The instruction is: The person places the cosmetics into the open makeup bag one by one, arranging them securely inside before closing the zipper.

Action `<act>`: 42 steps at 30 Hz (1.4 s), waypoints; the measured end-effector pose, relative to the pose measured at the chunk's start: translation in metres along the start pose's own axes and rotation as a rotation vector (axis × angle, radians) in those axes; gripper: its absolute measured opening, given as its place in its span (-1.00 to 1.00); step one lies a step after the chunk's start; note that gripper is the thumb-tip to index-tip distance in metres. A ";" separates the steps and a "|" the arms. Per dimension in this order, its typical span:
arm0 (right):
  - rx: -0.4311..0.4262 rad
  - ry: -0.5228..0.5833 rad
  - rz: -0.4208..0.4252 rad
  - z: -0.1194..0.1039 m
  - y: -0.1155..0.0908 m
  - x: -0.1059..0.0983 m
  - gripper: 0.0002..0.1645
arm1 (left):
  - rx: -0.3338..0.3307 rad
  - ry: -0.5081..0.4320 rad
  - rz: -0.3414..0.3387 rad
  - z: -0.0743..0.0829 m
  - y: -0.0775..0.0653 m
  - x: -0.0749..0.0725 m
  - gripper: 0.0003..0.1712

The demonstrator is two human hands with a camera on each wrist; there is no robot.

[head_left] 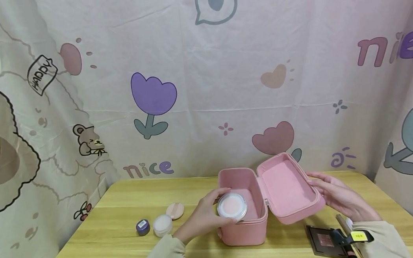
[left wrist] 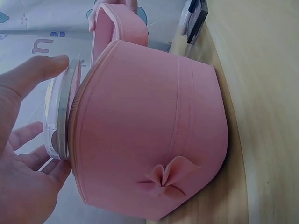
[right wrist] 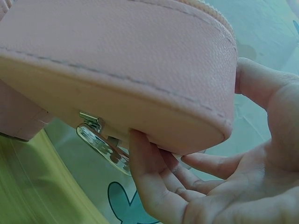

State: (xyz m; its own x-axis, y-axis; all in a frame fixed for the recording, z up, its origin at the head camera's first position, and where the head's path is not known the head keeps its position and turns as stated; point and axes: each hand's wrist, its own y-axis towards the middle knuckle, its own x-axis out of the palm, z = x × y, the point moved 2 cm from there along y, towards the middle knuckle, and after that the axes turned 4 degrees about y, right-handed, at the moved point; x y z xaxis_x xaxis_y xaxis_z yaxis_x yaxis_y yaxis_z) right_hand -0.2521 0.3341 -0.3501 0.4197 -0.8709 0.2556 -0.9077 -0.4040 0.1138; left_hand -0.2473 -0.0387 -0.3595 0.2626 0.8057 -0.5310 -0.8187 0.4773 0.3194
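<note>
My left hand (head_left: 206, 216) holds a round, flat powder compact (head_left: 232, 206) with a clear rim and pale pink centre, thumb on one side and fingers on the other. The compact is tilted at the near rim of a pink cosmetic case (head_left: 243, 233), whose lid stands open to the right. In the left wrist view, a bow (left wrist: 162, 182) shows on the side of the case. My right hand (head_left: 342, 197) grips the lid (head_left: 288, 189) by its outer edge. Beneath the lid, a metal handle fitting (right wrist: 100, 142) appears in the right wrist view.
Left of the case lie a small purple jar (head_left: 143, 227), a white round jar (head_left: 162, 225) and a powder puff (head_left: 175, 211). Under my right forearm are a dark makeup palette (head_left: 321, 240) and slim sticks. A printed cloth (head_left: 207, 144) hangs behind the wooden table (head_left: 103, 245).
</note>
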 end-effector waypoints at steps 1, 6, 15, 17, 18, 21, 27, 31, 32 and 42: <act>0.000 0.003 0.001 0.000 0.000 0.000 -0.70 | -0.004 0.006 0.000 0.000 0.001 0.001 -0.12; 0.000 0.002 0.010 0.002 -0.001 -0.001 -0.71 | 0.005 0.020 -0.007 0.003 0.007 0.005 -0.12; -0.021 0.001 -0.036 0.003 -0.001 -0.001 -0.66 | -0.038 -0.031 -0.071 0.008 0.023 0.014 -0.18; -0.024 -0.006 -0.040 0.002 -0.001 0.000 -0.66 | -0.034 -0.008 -0.086 0.009 0.025 0.016 -0.18; -0.023 -0.011 -0.036 0.002 -0.001 0.000 -0.67 | -0.021 0.013 -0.092 0.010 0.026 0.017 -0.18; -0.013 -0.034 0.003 0.001 -0.001 0.000 -0.70 | 0.017 0.075 -0.100 0.013 0.029 0.021 -0.18; 0.007 -0.101 0.082 0.000 0.002 0.002 -0.48 | 0.008 0.123 -0.102 0.017 0.035 0.024 -0.16; 0.010 -0.108 0.087 -0.001 0.002 0.003 -0.42 | 0.011 0.161 -0.104 0.016 0.041 0.025 -0.17; 0.014 -0.113 0.091 -0.001 0.002 0.004 -0.40 | 0.016 0.173 -0.105 0.016 0.042 0.025 -0.17; 0.029 -0.143 0.124 -0.003 0.002 0.005 -0.26 | 0.048 0.281 -0.127 0.016 0.047 0.029 -0.21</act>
State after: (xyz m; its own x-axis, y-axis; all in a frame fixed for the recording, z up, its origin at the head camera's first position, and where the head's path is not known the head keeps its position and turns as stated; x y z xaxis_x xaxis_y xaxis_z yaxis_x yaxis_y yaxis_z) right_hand -0.2516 0.3296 -0.3458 0.3024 -0.9448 0.1264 -0.9530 -0.2968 0.0615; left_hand -0.2699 0.0125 -0.3476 0.2047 0.6129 -0.7631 -0.7615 0.5896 0.2693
